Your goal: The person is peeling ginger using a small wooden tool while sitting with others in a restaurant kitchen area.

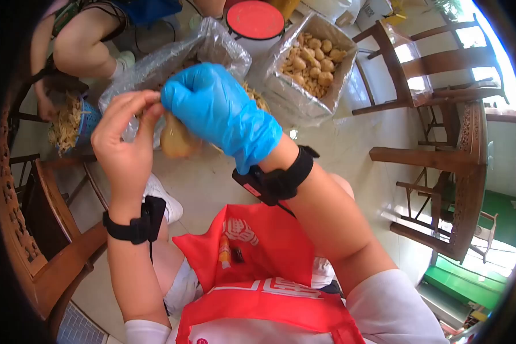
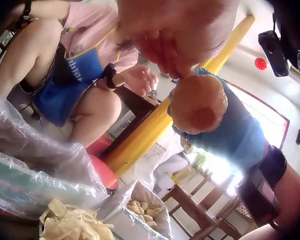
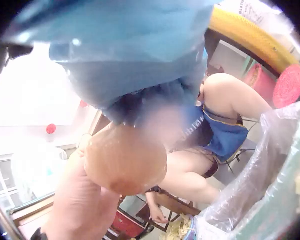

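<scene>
A smooth, wet-looking tan root (image 1: 176,139), rounded with a browner patch at its bottom, hangs below both hands. My right hand (image 1: 215,106), in a blue glove, curls round its upper part; the gloved fingertips are hidden. The bare left hand (image 1: 123,129) pinches at the root's top with thumb and forefinger, right beside the glove. In the left wrist view the root (image 2: 197,105) is below the left fingertips, in front of the glove (image 2: 230,127). In the right wrist view the root (image 3: 125,162) shows under the glove (image 3: 135,60), with the left hand (image 3: 80,205) behind.
A lined box (image 1: 345,69) holds several tan roots. Left of it stands a plastic-lined container (image 1: 226,49), with a red-lidded bucket (image 1: 255,20) behind. A seated person (image 2: 80,65) is opposite, near a blue basket (image 1: 89,120) of peelings. Wooden chairs (image 1: 436,63) stand at the right.
</scene>
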A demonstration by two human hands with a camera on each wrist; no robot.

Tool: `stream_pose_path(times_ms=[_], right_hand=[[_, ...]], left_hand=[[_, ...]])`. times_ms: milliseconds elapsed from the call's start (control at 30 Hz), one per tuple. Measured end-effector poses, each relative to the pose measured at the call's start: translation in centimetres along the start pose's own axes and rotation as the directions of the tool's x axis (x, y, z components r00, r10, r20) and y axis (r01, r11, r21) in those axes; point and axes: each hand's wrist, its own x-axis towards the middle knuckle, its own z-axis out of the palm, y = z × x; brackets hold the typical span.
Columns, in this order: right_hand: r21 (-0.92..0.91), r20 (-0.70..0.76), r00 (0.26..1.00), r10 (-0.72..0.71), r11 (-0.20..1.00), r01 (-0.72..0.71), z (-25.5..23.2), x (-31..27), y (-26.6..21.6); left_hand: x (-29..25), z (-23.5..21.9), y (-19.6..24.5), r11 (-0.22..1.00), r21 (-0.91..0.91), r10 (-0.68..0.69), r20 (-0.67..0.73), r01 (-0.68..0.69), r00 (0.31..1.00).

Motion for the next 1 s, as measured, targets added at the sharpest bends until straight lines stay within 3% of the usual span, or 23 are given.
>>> stream_pose_path(times_ms=[33,233,367,400,433,467,500,533,567,633,700,800,833,900,967,1000], right_hand=[[0.009,0.006,1.000,0.021,1.000,-0.021,0.2,0.1,0.4],[0.211,-0.082,0.982,0.167,0.966,-0.147,1.3,0.7,1.6],[0.362,-0.045,0.972,0.229,0.911,-0.197,0.8,-0.2,0.6],[0.261,-0.110,0.992,0.067,0.965,-0.036,1.5,0.1,2.1],[0.278,-0.105,0.992,0.067,0.960,-0.035,1.9,0.3,3.3],[-0.125,-0.176,0.941,-0.288,0.955,0.269,1.8,0.6,4.1],[-0.510,-0.103,0.787,-0.608,0.712,0.483,1.7,0.5,4.8],[-0.575,-0.028,0.868,-0.496,0.718,0.392,1.0,-0.1,3.3],[-0.565,-0.035,0.867,-0.497,0.725,0.393,0.7,0.1,3.0],[-0.280,-0.168,0.939,-0.300,0.928,0.246,0.0,0.4,2.5],[0.042,-0.219,0.974,-0.061,0.997,0.072,-0.5,0.9,2.5],[0.463,-0.193,0.930,0.311,0.865,-0.194,-0.2,2.3,3.7],[0.463,-0.192,0.931,0.312,0.865,-0.194,-0.5,2.2,3.7],[0.325,-0.245,0.930,0.273,0.927,-0.187,-1.7,1.6,3.2],[0.372,-0.269,0.908,0.322,0.904,-0.211,-2.6,1.6,3.8],[0.061,-0.296,0.952,0.074,0.996,-0.058,-3.1,0.1,6.4]], left_hand=[[0.2,0.3,-0.2,0.996,0.046,0.075,-0.045,-0.073,0.996],[0.3,1.0,-0.8,0.998,0.059,0.044,-0.087,-0.039,0.995],[0.2,1.1,-1.5,0.984,0.065,0.171,-0.067,-0.166,0.983],[0.1,1.2,-1.4,0.986,0.081,0.154,-0.055,-0.149,0.987],[0.1,1.4,-1.4,0.986,0.098,0.139,-0.046,-0.134,0.989],[0.2,1.7,-1.6,0.985,0.087,0.155,-0.062,-0.149,0.986],[0.2,1.7,-1.5,0.984,0.100,0.154,-0.053,-0.148,0.987],[0.1,1.6,-1.4,0.989,0.071,0.133,-0.065,-0.128,0.989],[0.2,1.6,-1.4,0.993,0.040,0.114,-0.079,-0.111,0.990],[0.1,1.5,-1.6,0.993,0.032,0.116,-0.117,-0.113,0.986],[-0.1,1.5,-2.1,0.991,-0.133,-0.058,-0.215,0.030,0.975],[-0.1,1.4,-2.5,0.971,-0.227,-0.137,-0.271,0.075,0.953],[0.0,1.3,-2.5,0.971,-0.226,-0.138,-0.271,0.076,0.953],[0.3,1.0,-2.5,0.930,-0.333,-0.273,-0.344,0.155,0.899],[0.5,0.4,-2.1,0.918,-0.367,-0.294,-0.368,0.153,0.882],[-0.1,0.7,-2.1,0.904,-0.385,-0.327,-0.346,0.185,0.879]])
